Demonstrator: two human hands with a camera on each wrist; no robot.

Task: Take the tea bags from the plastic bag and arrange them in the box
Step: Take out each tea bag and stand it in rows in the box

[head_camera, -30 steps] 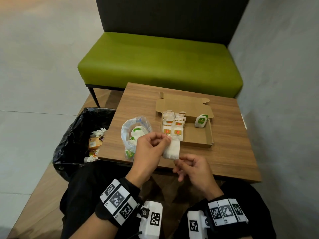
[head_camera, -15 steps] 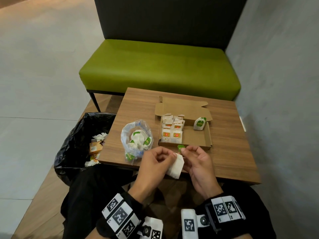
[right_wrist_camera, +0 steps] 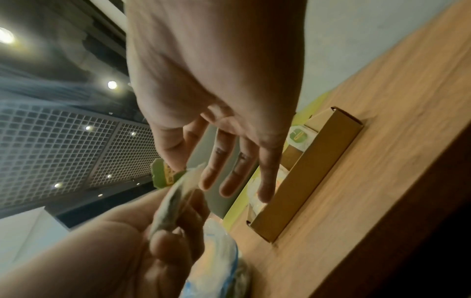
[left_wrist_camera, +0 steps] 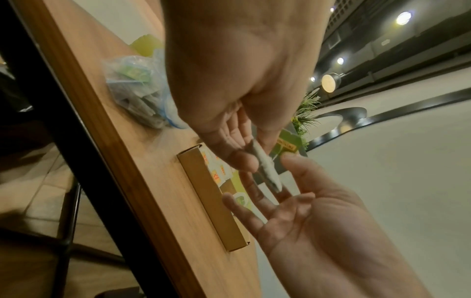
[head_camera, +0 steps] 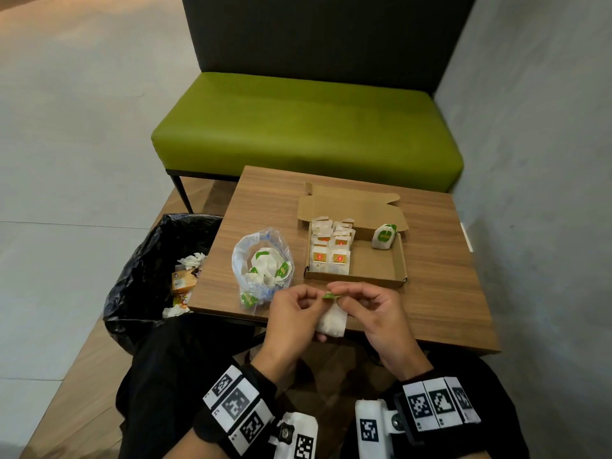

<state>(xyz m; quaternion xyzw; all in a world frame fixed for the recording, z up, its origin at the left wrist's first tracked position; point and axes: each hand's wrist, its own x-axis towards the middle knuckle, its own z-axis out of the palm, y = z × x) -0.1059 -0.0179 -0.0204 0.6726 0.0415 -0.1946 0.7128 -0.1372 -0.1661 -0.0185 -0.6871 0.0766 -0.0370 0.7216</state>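
cardboard box [head_camera: 390, 266], shallow brown carton with lid folded back, sits at centre of the small wood-grain table [head_camera: 440, 293]. rows of white tea bags with orange-red tags [head_camera: 331, 250] fill its 9 o'clock half; one white tea bag with green tag [head_camera: 383, 237] leans at its 1 o'clock corner, the rest of that half bare, presumably kept for the green-tagged sort.

clear plastic bag [head_camera: 261, 260], crumpled, lies just beside the box at 9 o'clock, mouth open, several green-tagged bags inside, so the task looks partly done.

white paper tea bag [head_camera: 332, 323], in hand, hangs over the table's 6 o'clock edge. left hand [head_camera: 291, 321]: fingers curled, clamping the sachet. right hand [head_camera: 376, 313]: thumb and forefinger pinching the small green paper tag [head_camera: 330, 295], other fingers loosely extended; judged to be tidying tag and string so the bag lies flat.

black-lined waste bin [head_camera: 145, 276], holding scraps, stands beside the table at 9 o'clock.
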